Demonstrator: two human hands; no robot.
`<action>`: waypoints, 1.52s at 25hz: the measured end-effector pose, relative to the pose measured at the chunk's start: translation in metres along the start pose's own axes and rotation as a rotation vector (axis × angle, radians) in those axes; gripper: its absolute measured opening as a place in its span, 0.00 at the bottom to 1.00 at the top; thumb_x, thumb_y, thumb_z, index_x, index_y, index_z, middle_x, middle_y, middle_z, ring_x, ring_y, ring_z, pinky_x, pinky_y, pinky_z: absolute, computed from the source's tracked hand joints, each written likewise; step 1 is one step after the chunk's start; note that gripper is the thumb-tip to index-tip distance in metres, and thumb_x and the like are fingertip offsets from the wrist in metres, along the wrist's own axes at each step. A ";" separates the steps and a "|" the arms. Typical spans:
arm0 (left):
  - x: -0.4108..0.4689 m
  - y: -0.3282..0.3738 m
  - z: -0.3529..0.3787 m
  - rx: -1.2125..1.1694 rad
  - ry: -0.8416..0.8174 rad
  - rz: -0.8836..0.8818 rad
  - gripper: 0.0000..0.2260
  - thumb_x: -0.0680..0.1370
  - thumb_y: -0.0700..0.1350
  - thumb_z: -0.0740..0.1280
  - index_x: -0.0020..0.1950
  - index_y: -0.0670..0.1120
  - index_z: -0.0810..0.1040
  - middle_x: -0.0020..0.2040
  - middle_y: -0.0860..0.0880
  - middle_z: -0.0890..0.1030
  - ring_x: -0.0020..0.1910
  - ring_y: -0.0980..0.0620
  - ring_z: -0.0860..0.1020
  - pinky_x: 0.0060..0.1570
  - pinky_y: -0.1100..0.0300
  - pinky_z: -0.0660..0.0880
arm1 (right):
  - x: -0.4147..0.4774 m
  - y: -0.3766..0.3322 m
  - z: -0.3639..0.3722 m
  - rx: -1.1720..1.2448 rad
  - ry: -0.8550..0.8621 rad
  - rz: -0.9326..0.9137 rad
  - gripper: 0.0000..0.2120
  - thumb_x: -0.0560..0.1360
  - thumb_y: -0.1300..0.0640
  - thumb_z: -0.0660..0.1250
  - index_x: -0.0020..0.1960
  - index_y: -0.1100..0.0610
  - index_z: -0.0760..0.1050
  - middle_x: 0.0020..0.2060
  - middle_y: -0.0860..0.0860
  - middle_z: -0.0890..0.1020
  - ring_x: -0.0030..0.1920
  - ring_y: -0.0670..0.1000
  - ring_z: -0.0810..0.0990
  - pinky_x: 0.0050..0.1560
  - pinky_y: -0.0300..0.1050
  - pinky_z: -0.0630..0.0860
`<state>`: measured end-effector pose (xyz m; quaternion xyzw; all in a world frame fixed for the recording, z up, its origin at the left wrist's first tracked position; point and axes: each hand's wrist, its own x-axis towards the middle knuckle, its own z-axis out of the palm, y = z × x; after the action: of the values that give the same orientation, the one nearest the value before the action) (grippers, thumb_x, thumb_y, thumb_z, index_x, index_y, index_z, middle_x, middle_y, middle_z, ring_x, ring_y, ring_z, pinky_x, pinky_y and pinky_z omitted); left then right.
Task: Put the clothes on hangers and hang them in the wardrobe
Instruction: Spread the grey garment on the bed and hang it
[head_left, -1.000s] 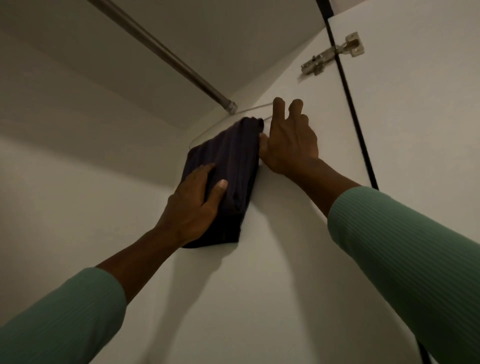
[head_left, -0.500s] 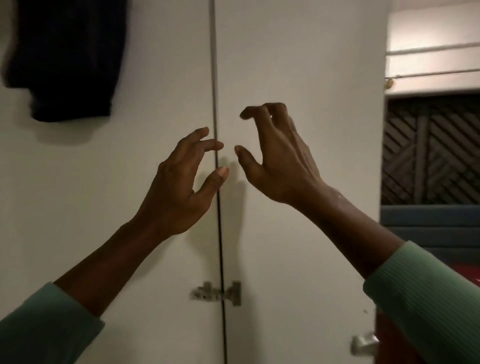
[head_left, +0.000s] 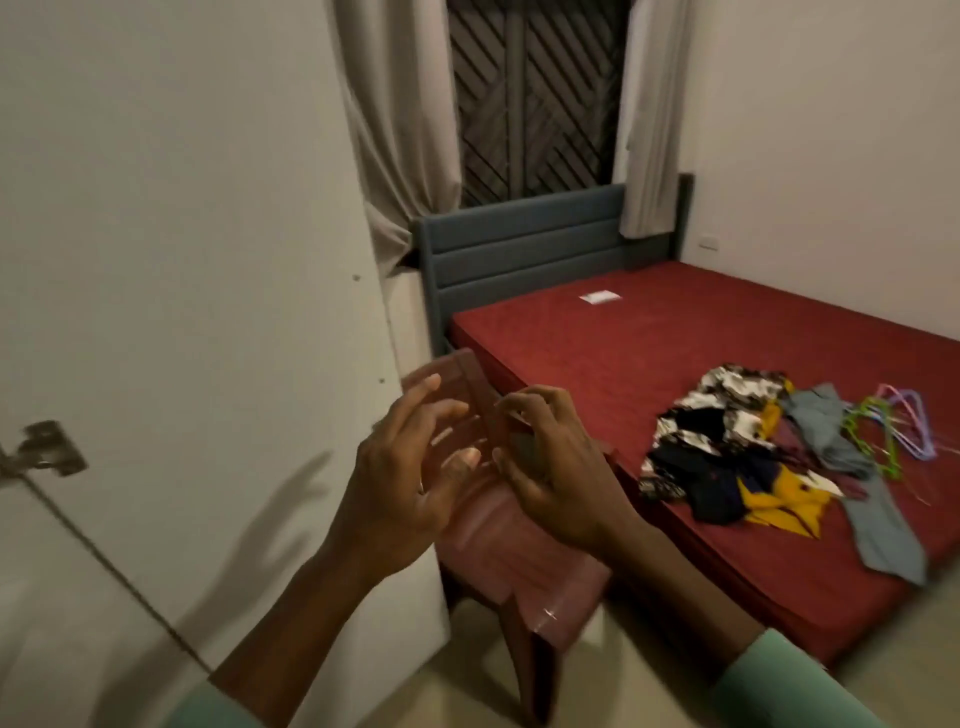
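Both hands are raised side by side in front of a pink chair (head_left: 519, 566); the left hand (head_left: 410, 473) and the right hand (head_left: 556, 467) each have loosely curled fingers and hold nothing. The clothes (head_left: 727, 447) lie in 1 heap on the red bed (head_left: 623, 338), with the hangers (head_left: 893, 426) just beside them to the right. The wardrobe door (head_left: 182, 260) stands at the left.

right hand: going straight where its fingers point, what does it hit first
Probably the left hand, just across a small gap; depth is unclear, and the pink chair sits behind both.
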<state>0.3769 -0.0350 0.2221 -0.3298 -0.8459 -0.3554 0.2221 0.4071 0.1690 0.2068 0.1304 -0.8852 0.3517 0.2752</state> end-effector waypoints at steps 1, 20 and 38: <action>-0.001 0.005 0.039 -0.045 -0.063 -0.004 0.18 0.81 0.55 0.68 0.70 0.51 0.77 0.79 0.52 0.67 0.71 0.72 0.65 0.65 0.71 0.71 | -0.023 0.031 -0.008 -0.023 -0.003 0.082 0.22 0.79 0.52 0.69 0.70 0.49 0.68 0.67 0.46 0.66 0.60 0.44 0.75 0.57 0.48 0.80; 0.047 0.158 0.543 -0.170 -0.780 -0.046 0.25 0.79 0.62 0.62 0.75 0.56 0.69 0.80 0.53 0.65 0.75 0.49 0.69 0.69 0.42 0.69 | -0.280 0.406 -0.214 -0.126 0.112 0.954 0.24 0.78 0.52 0.67 0.72 0.51 0.68 0.67 0.50 0.67 0.61 0.53 0.75 0.60 0.49 0.76; 0.250 0.131 0.831 -0.317 -0.885 -0.317 0.28 0.77 0.63 0.62 0.74 0.54 0.70 0.78 0.53 0.66 0.79 0.50 0.64 0.68 0.39 0.70 | -0.161 0.708 -0.333 -0.088 -0.045 1.230 0.23 0.81 0.59 0.67 0.74 0.54 0.67 0.67 0.52 0.68 0.50 0.44 0.76 0.59 0.45 0.74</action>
<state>0.1820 0.7558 -0.1050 -0.3461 -0.8344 -0.3349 -0.2679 0.3697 0.9148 -0.0760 -0.4079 -0.8176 0.4063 0.0084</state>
